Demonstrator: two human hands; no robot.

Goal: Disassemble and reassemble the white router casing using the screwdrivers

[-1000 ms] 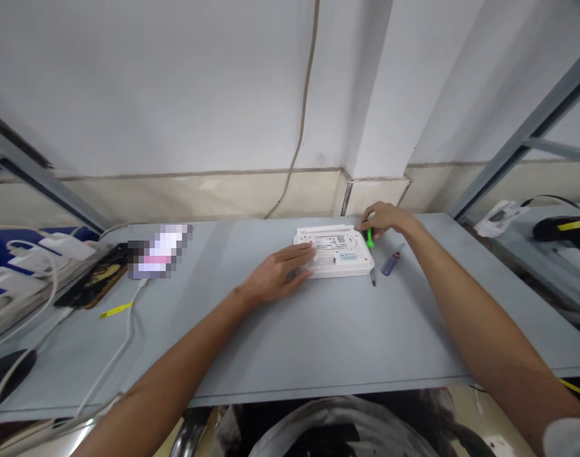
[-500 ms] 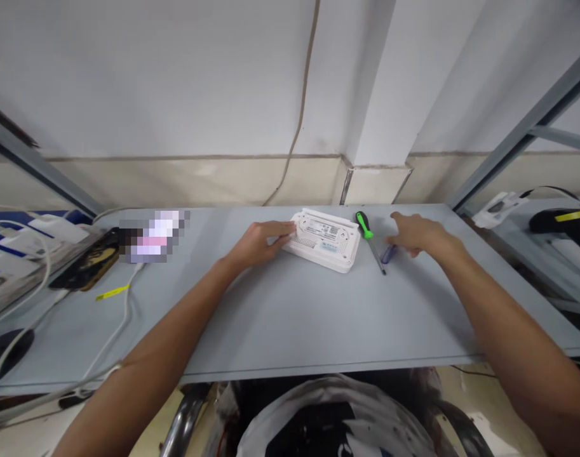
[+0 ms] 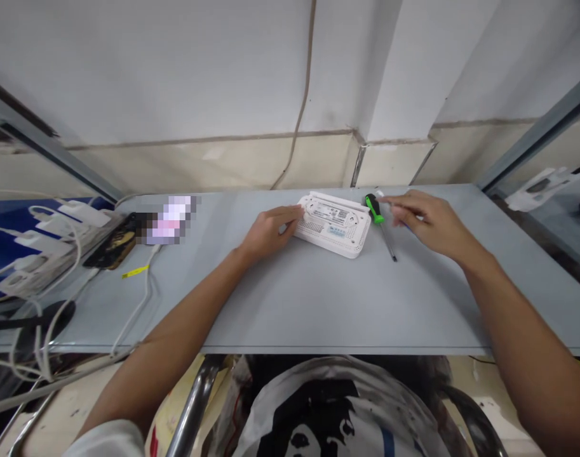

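Observation:
A white box-shaped device with vent holes and labels lies on the grey table. My left hand grips its left end between thumb and fingers. Just right of the device is a screwdriver with a green and black handle, its metal tip pointing toward me. My right hand hovers beside that handle, fingers pinched together and slightly blurred; what they hold, if anything, is too small to make out. A small clear item shows behind the handle.
At the left are a phone with a lit, blurred screen, a dark phone, white chargers and tangled cables. Grey shelf posts flank the grey table. A white adapter lies at the far right.
The whole view has shifted. My right hand has moved from beside the screwdriver's shaft up to its handle. The purple-blue item under that hand no longer shows clearly. My left hand stays on the device.

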